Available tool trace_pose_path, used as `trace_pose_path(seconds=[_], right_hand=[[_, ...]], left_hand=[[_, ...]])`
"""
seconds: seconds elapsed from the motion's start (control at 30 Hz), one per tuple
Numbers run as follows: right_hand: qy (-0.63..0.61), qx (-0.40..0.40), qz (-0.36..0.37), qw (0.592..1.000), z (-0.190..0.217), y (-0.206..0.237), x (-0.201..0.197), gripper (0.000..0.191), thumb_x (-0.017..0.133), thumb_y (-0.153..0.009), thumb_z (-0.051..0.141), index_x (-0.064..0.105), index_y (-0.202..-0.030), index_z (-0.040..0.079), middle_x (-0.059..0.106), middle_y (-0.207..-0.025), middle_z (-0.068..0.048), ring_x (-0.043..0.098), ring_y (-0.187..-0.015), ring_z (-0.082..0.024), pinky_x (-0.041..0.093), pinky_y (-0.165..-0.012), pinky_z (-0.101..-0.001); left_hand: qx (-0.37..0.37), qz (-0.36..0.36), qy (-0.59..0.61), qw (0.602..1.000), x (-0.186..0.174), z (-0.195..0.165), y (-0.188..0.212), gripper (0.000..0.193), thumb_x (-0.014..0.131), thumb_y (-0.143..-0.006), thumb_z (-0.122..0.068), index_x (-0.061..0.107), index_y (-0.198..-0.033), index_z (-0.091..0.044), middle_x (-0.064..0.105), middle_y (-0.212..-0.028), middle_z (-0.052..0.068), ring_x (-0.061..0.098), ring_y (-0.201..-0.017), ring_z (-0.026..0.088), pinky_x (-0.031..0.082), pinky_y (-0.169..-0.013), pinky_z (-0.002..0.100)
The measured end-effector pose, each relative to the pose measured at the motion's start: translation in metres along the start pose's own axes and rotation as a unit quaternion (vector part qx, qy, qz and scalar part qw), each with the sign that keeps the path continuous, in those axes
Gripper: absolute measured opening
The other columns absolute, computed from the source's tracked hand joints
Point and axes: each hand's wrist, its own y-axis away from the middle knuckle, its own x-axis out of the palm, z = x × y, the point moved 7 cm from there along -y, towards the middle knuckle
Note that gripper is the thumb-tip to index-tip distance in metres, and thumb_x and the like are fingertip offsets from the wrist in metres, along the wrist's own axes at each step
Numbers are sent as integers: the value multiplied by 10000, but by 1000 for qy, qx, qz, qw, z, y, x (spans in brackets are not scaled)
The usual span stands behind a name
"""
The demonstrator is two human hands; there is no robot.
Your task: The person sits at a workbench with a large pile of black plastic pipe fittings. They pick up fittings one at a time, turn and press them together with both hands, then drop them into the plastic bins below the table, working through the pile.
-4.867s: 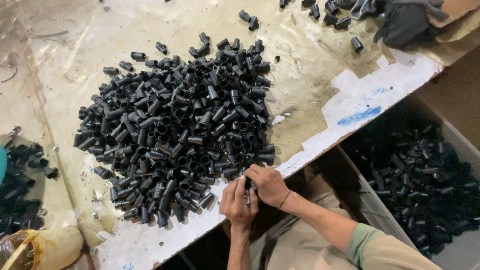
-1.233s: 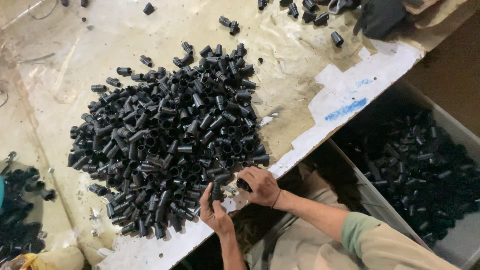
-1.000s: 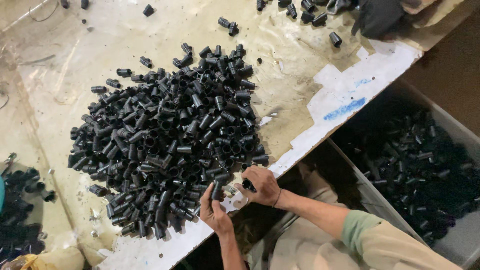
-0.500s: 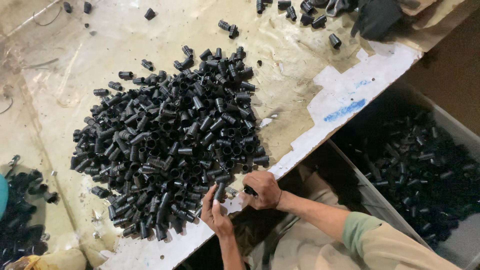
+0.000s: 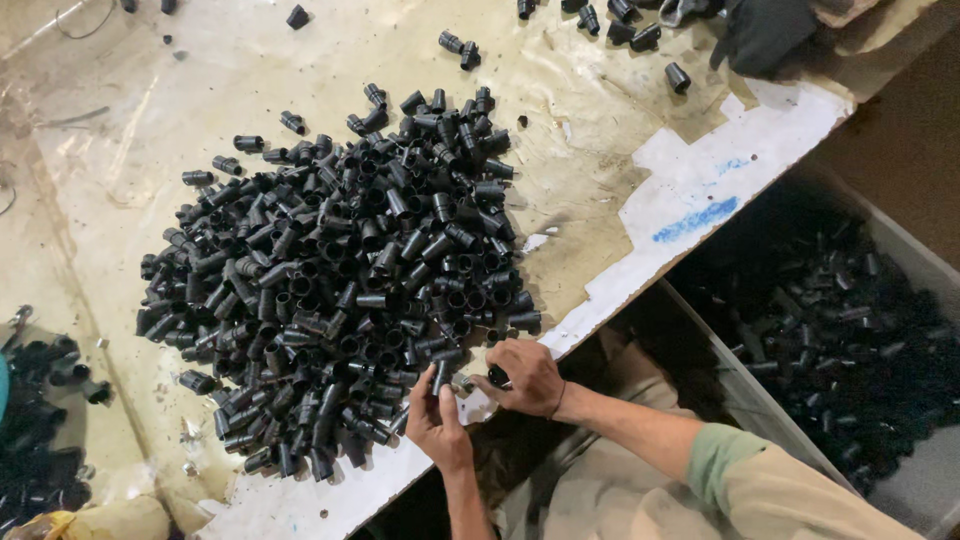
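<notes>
Head camera is looking down at my hands at the lower middle of the frame, right at the near edge of the tabletop [image 5: 690, 190]. My left hand [image 5: 437, 428] is pinching one short black tube [image 5: 440, 377] upright between fingertips, lifted just clear of the heap so I am able to work on its end. My right hand [image 5: 527, 376] is curling around a smaller dark piece [image 5: 498, 378], fingers closed over it, so what that piece is I cannot tell. The two hands are sitting close together, nearly touching, just beside the heap's near edge.

Above them, across the middle of the frame, the pile of black tubes [image 5: 340, 270] is lying loose and jumbled on the stained tabletop, within easy reach. Its lower layers are hidden under the top ones.

At the right of the frame, below the tabletop's edge, a grey bin [image 5: 905, 255] is holding more black parts [image 5: 850, 330]; it is dim there and single pieces are hard to make out. At the lower left another dark container of parts [image 5: 40, 430] is being cut off by the frame edge.

Along the top edge, a few stray tubes [image 5: 460, 48] are lying well apart from the heap, and a dark cloth [image 5: 765, 30] is only partly showing.
</notes>
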Motion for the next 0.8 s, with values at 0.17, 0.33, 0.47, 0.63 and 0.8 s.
trace_pose_path(seconds=[0.17, 0.33, 0.47, 0.63, 0.8], right_hand=[[0, 7, 16, 1000, 0, -1, 2, 327, 842, -865, 254, 580, -907, 64, 580, -754, -92, 611, -658, -299, 478, -589, -401], [22, 3, 42, 999, 3, -5, 4, 221, 804, -846, 213, 626, -896, 91, 637, -798, -85, 649, -708, -290, 509, -624, -392], [25, 2, 61, 998, 3, -6, 6, 213, 786, -818, 226, 629, -866, 90, 627, -790, -85, 646, -722, -293, 509, -631, -402], [16, -6, 83, 996, 2, -5, 10, 222, 761, -800, 254, 632, -874, 90, 629, -798, -80, 647, -737, -299, 504, -639, -412], [20, 0, 91, 996, 1, -3, 10, 329, 766, -836, 362, 614, -890, 76, 621, -802, -92, 643, -736, -308, 493, -638, -423]], left_hand=[[42, 3, -55, 998, -1, -10, 2, 356, 704, -910, -70, 646, -1251, 10, 691, -1035, 56, 660, -846, 110, 533, -754, 240], [84, 55, -86, 991, 6, -17, 0, 302, 736, -871, -51, 699, -1165, 6, 724, -1011, 73, 684, -888, 133, 537, -822, 261], [57, 66, -101, 991, 7, -20, -2, 282, 714, -865, -37, 744, -1142, 2, 752, -964, 67, 663, -812, 119, 515, -741, 246], [66, 82, -112, 988, 14, -30, -2, 263, 710, -880, -41, 750, -1136, -2, 741, -924, 70, 675, -756, 121, 519, -690, 242], [63, 93, -142, 983, 21, -34, -2, 235, 729, -869, -62, 758, -1097, -13, 731, -866, 75, 697, -706, 126, 532, -649, 245]])
